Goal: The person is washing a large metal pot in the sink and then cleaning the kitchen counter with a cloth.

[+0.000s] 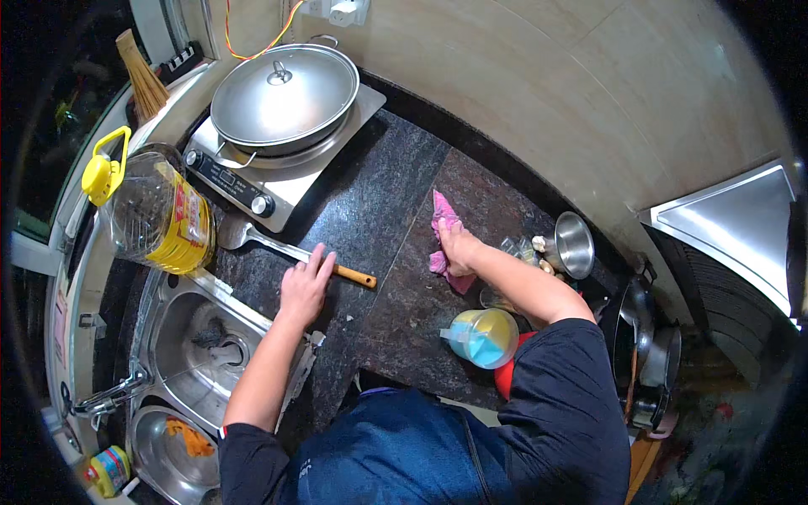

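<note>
My left hand [305, 289] has its fingers across the shaft of a metal wok spatula [355, 276], where the steel meets the wooden handle; the thumb is hidden. The spatula's blade points toward a large oil bottle [158, 211] with a yellow cap and handle. On the dark stone-look countertop [391, 189], my right hand [456, 249] presses down on a crumpled pink cloth [444, 205], which sticks out on both sides of the palm. Close to my right forearm stands a clear plastic tub [485, 339] with blue and yellow contents.
A lidded wok [284, 95] sits on an induction cooker [297, 183]. At left are a steel sink [189, 315] and a basin [170, 464] holding an orange cloth [189, 437]. Small jars [519, 248] and a steel bowl [573, 245] stand beyond my right forearm, near stacked pans [653, 353].
</note>
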The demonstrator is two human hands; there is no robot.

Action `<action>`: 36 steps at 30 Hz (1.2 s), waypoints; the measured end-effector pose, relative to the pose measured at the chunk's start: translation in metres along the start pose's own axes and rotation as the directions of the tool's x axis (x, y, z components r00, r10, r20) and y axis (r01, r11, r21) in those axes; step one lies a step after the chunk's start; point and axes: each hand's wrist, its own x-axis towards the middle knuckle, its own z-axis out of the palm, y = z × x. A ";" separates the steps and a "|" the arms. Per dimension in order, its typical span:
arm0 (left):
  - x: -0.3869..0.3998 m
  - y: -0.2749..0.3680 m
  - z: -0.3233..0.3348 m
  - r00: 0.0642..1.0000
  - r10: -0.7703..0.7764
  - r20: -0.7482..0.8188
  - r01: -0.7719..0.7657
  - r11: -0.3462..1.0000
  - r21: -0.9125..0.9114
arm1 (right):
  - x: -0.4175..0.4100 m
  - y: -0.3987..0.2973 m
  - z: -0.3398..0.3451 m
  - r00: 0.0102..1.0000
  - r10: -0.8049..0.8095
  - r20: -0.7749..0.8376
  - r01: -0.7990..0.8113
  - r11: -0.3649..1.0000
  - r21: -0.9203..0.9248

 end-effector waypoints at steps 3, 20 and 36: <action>0.020 -0.008 0.009 0.937 -0.039 0.347 -0.026 0.983 0.181 | -0.006 -0.025 0.012 0.999 -0.008 -0.042 0.009 0.999 0.035; 0.066 -0.011 -0.027 0.919 -0.039 0.392 0.038 0.999 0.010 | -0.010 -0.420 0.024 0.171 -0.382 -0.908 0.972 0.214 0.093; 0.056 -0.019 -0.030 0.910 -0.039 0.412 0.057 0.998 -0.032 | -0.065 -0.086 0.023 0.711 0.566 -0.417 0.022 0.576 0.817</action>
